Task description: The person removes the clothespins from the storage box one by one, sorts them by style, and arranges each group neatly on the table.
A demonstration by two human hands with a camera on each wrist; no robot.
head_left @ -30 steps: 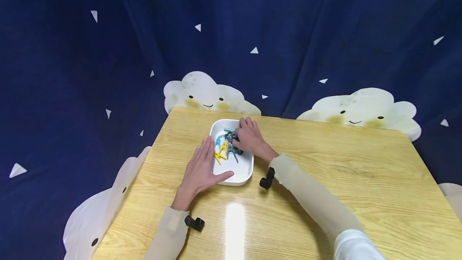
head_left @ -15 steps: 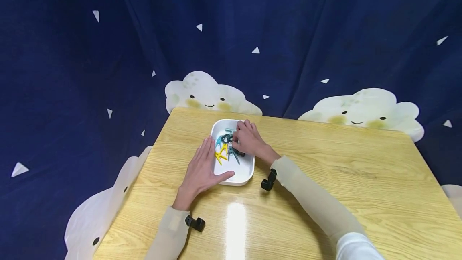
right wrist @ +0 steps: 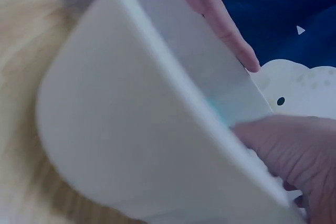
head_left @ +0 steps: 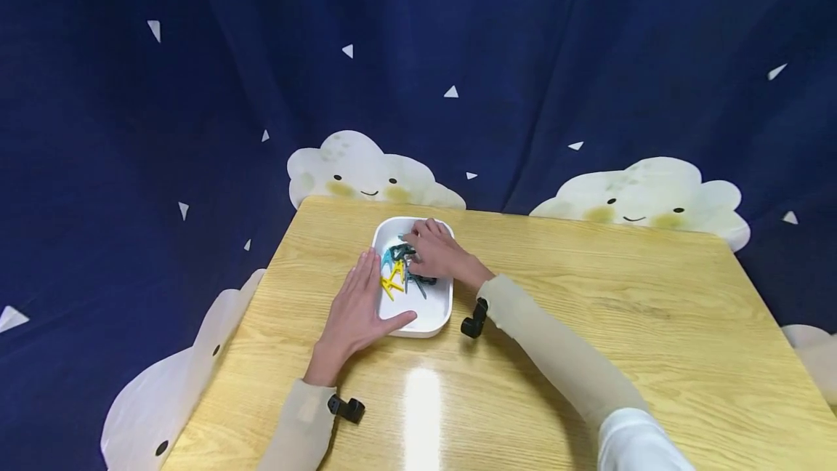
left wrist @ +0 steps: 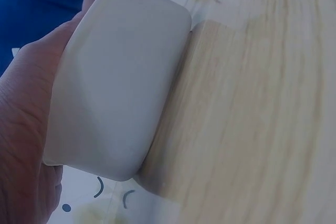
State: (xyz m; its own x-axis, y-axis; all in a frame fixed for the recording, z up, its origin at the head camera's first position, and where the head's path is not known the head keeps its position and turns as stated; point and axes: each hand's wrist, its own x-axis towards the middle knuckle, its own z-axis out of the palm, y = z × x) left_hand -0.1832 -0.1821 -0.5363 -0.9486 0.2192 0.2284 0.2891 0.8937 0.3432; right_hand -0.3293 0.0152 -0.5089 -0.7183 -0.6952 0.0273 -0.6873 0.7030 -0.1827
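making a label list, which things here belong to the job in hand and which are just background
In use:
white bin
yellow clips
light blue clip
dark green clips
left hand
right hand

Background:
wooden table
blue curtain
black wrist cameras

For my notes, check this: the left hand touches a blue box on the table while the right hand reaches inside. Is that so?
Not quite: the box is white, as the head view shows. The left hand does touch it, and the right hand reaches inside.
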